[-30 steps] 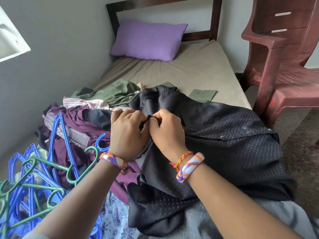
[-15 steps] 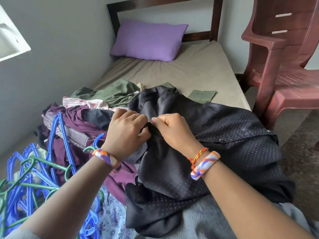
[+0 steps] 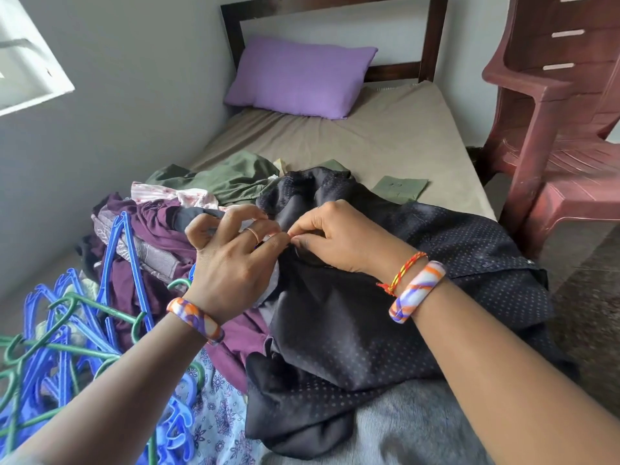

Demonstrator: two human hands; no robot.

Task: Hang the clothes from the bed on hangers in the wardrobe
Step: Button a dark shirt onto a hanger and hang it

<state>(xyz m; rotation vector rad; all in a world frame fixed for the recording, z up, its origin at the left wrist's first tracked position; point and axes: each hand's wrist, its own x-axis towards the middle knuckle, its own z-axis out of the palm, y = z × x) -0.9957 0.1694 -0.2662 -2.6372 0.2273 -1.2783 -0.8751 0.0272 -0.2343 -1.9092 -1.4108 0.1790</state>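
A black dotted shirt [image 3: 385, 323] lies spread over the near end of the bed [image 3: 385, 139]. My left hand [image 3: 235, 260] and my right hand [image 3: 339, 236] meet at its front edge, each pinching the fabric between thumb and fingertips. To the left is a heap of clothes: a purple garment [image 3: 157, 229], a green one [image 3: 228, 177] and a pink striped one [image 3: 174, 194]. A tangle of blue and green hangers [image 3: 67, 337] lies at the lower left. No wardrobe shows in this view.
A purple pillow [image 3: 298, 77] leans by the dark headboard [image 3: 432, 35]. A red plastic chair [image 3: 557, 129] stands right of the bed. The grey wall runs along the left, with a window [image 3: 23, 62] in it. A floral cloth [image 3: 218, 407] lies under my left forearm.
Both hands have shifted slightly along the shirt's edge. My left fingers have uncurled from a fist into a fingertip pinch, and the view has dipped a little.
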